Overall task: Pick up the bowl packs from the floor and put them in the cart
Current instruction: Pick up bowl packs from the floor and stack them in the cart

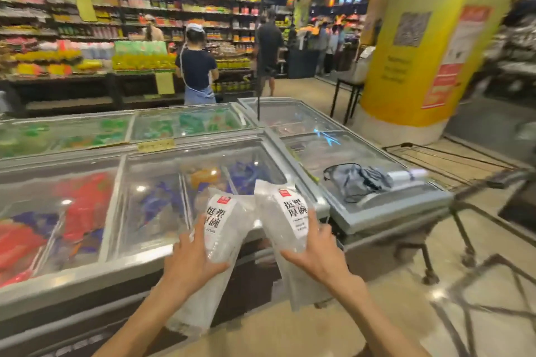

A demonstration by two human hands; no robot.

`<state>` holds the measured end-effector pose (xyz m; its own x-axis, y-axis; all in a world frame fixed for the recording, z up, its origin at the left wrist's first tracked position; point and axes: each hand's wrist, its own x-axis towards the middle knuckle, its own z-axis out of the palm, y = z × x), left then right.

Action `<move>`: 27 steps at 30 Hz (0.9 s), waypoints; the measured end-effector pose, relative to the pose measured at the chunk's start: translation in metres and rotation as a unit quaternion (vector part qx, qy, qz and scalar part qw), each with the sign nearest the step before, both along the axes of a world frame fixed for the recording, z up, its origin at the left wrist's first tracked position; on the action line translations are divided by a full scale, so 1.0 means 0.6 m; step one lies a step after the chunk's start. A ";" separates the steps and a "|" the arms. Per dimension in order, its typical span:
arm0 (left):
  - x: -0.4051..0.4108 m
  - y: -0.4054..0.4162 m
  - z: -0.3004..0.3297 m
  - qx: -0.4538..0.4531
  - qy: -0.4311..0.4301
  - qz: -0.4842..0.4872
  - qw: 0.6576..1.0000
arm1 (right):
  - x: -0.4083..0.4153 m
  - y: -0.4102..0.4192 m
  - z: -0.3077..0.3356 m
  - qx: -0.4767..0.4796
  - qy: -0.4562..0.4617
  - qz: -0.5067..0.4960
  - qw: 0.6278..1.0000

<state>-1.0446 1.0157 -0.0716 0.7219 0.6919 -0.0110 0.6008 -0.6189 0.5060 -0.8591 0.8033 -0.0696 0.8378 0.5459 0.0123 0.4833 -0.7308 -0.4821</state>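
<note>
One head-worn view looks forward and down, close over the freezer (203, 258).

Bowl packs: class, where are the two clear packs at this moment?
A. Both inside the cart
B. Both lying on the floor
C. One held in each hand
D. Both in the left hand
C: the left hand grips one bowl pack, and the right hand grips the other bowl pack.

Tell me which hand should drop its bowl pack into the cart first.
Right. The right hand holds its bowl pack on the side nearer the cart, which stands to the right beyond the freezer corner. The left hand with its pack would probably have to cross over.
</note>
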 end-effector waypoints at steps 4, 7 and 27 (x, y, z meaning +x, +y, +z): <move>0.206 -0.157 0.010 -0.002 -0.039 -0.116 0.993 | 0.132 -0.205 0.007 0.004 0.001 -0.119 0.993; 0.343 -0.283 0.011 -0.003 -0.051 -0.185 0.981 | 0.217 -0.358 0.011 -0.003 0.004 -0.192 0.981; 1.131 -0.934 0.002 -0.007 -0.028 -0.473 0.881 | 0.651 -1.046 0.026 0.020 -0.001 -0.528 0.849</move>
